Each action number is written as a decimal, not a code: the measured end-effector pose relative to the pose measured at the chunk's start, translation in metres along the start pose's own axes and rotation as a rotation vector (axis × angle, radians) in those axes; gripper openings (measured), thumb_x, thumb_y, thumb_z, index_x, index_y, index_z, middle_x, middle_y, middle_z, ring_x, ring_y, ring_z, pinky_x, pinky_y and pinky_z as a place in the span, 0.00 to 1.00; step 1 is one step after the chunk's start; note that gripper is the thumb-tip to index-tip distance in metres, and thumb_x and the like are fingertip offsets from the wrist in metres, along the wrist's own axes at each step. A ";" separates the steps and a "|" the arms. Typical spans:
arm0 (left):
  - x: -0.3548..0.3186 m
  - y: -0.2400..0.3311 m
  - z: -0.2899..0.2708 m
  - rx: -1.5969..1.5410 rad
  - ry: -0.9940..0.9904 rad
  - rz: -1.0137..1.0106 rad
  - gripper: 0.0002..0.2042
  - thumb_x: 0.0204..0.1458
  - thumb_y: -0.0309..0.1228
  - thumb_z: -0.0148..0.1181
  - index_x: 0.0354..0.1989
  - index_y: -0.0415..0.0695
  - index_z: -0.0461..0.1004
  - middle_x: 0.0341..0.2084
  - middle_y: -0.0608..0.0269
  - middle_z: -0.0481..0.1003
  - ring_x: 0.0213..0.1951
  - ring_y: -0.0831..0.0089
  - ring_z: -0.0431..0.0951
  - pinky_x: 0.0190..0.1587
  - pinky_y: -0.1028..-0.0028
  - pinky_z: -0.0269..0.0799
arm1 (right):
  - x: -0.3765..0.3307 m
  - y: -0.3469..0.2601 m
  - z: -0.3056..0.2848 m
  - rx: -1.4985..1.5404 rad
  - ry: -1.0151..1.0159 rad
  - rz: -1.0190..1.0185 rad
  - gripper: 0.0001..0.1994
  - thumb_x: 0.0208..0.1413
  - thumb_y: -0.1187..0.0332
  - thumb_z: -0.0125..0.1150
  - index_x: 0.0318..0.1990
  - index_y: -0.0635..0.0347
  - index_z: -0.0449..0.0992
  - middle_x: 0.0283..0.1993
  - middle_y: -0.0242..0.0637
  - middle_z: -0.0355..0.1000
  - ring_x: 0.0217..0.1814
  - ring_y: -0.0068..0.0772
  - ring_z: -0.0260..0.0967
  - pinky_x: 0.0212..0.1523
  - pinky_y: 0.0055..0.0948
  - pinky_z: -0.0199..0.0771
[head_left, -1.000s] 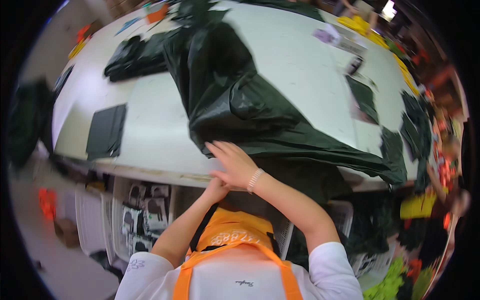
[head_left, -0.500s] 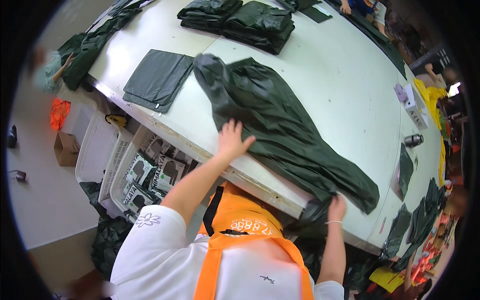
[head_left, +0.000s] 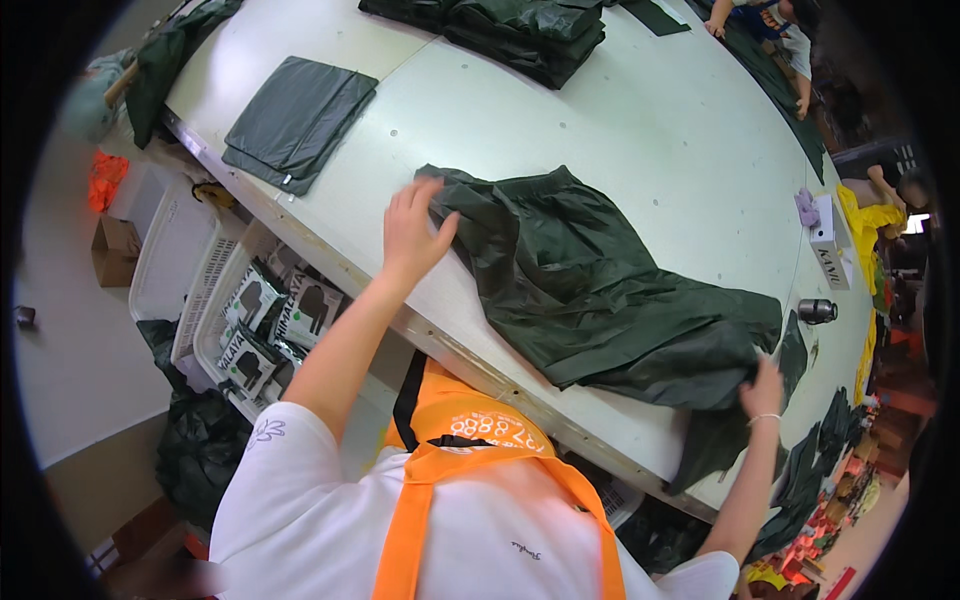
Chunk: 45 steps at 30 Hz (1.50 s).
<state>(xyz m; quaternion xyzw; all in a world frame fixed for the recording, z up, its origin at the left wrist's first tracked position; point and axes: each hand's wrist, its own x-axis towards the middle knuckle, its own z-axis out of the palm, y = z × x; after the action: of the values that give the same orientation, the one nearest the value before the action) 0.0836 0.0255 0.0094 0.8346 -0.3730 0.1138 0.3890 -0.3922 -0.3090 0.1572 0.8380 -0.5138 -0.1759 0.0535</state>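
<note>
Dark green rain trousers (head_left: 590,290) lie crumpled across the white table, a gathered waistband along their far edge. My left hand (head_left: 415,235) is at their left corner, thumb and fingers apart, the fingertips at the cloth and slightly blurred. At the near right, my right hand (head_left: 763,390) has its fingers closed on the trousers' leg end. Part of that leg hangs over the table's front edge below this hand. To the left of my left hand lies a flat, folded dark green garment (head_left: 300,122) with a small white tag.
Stacked dark green garments (head_left: 500,35) sit at the table's (head_left: 690,190) far side. Below its left edge, a white crate (head_left: 213,350) holds several packages. A white box (head_left: 830,245) and a dark cylinder (head_left: 818,311) stand at the right. Other people handle cloth at the far corners.
My right hand has carried the leg end rightward, spreading the trousers' lower part. My left hand has shifted up and left to the corner. The trousers' far left end has come nearer.
</note>
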 end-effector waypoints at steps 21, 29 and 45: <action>-0.008 -0.004 0.042 -0.617 0.111 -0.655 0.14 0.44 0.19 0.58 0.42 0.37 0.72 0.31 0.59 0.74 0.32 0.73 0.74 0.37 0.76 0.69 | 0.030 -0.243 0.061 0.872 -0.155 -0.795 0.21 0.45 0.81 0.46 0.49 0.64 0.73 0.50 0.50 0.72 0.54 0.47 0.69 0.57 0.32 0.66; -0.018 0.075 0.004 -0.516 0.108 -0.290 0.17 0.40 0.13 0.56 0.41 0.40 0.73 0.30 0.58 0.71 0.32 0.68 0.73 0.35 0.75 0.69 | 0.000 -0.399 -0.037 1.420 0.024 -0.613 0.11 0.52 0.70 0.63 0.40 0.67 0.77 0.34 0.35 0.75 0.31 0.20 0.69 0.34 0.19 0.70; -0.048 0.095 -0.010 -0.958 -0.056 -0.509 0.21 0.50 0.22 0.60 0.54 0.39 0.66 0.24 0.70 0.67 0.23 0.86 0.64 0.27 0.85 0.63 | -0.038 -0.403 -0.047 1.128 0.705 -1.016 0.07 0.47 0.76 0.64 0.29 0.62 0.71 0.30 0.38 0.71 0.25 0.34 0.68 0.24 0.26 0.70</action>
<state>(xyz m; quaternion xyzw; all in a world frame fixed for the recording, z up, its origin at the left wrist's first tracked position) -0.0159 0.0188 0.0470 0.6305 -0.1793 -0.1890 0.7312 -0.0516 -0.0920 0.1006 0.8747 -0.0377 0.3771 -0.3022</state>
